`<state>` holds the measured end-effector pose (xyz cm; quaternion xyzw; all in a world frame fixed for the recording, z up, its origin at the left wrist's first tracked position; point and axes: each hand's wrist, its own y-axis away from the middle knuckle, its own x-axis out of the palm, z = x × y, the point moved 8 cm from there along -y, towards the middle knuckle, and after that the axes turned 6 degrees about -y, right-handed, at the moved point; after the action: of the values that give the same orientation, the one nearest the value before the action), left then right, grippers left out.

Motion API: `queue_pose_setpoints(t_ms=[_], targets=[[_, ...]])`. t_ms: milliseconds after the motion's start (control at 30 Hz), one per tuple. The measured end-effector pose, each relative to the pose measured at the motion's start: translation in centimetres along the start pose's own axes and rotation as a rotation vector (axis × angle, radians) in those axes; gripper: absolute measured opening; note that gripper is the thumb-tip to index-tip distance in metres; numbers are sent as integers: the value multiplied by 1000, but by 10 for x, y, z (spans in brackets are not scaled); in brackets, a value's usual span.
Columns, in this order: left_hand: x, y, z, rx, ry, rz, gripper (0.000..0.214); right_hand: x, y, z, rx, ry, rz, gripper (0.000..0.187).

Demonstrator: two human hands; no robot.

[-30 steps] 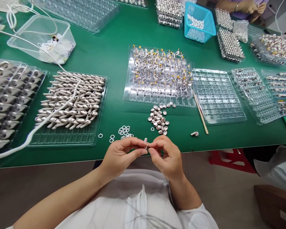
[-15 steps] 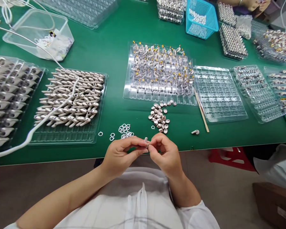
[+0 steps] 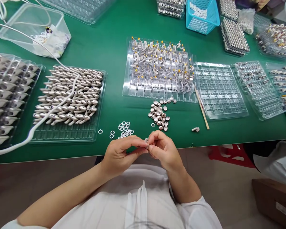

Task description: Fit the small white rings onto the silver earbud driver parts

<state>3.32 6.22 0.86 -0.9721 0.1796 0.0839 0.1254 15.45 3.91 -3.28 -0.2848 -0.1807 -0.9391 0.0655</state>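
At the table's front edge, my left hand (image 3: 123, 153) pinches a small pale earbud housing (image 3: 146, 140) between thumb and fingers, its stem poking up. My right hand (image 3: 166, 152) meets it fingertip to fingertip, closed on the same earbud; whether another small part is between the fingers is hidden. Just beyond lie loose white rings (image 3: 125, 127) and a heap of silvery, cup-shaped earbud shells (image 3: 159, 115). A single earbud piece (image 3: 195, 129) rests to the right. Behind the shells, a clear tray (image 3: 143, 93) carries earbud parts with yellow tabs.
On the left, a white cable (image 3: 59, 106) crosses a tray of silvery stems (image 3: 69, 95). A clear bin (image 3: 11, 33) stands behind. Rightward are a thin wooden stick (image 3: 202, 111), a bare clear tray (image 3: 222, 92), more part trays and a blue basket (image 3: 201, 24).
My right fingers have shifted slightly and curled closer around the earbud, whose stem now shows less. My left hand keeps its pinch. The view has tilted a little.
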Motion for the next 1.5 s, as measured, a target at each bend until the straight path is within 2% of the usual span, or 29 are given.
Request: queue_pose_setpoints(t_ms=[200, 567, 733, 933, 1067, 1200, 1333, 1500], targets=[[4, 1, 6, -128, 94, 14, 18, -1, 2, 3, -8, 19, -12, 15], [5, 2, 15, -248, 167, -15, 22, -5, 0, -1, -25, -5, -34, 11], [8, 2, 26, -428, 294, -30, 19, -5, 2, 7, -74, 127, -102, 11], [14, 7, 40, -620, 508, -21, 13, -6, 12, 21, -203, 318, -100, 14], [13, 11, 49, -658, 560, -50, 19, -5, 21, 30, -403, 551, -99, 34], [11, 13, 55, -660, 504, -55, 21, 0, 28, 33, -563, 726, -107, 31], [12, 12, 53, -656, 494, -41, 21, 1, 30, 33, -602, 756, -134, 28], [8, 7, 43, -610, 417, -32, 22, -3, 28, 31, -549, 726, -163, 22]])
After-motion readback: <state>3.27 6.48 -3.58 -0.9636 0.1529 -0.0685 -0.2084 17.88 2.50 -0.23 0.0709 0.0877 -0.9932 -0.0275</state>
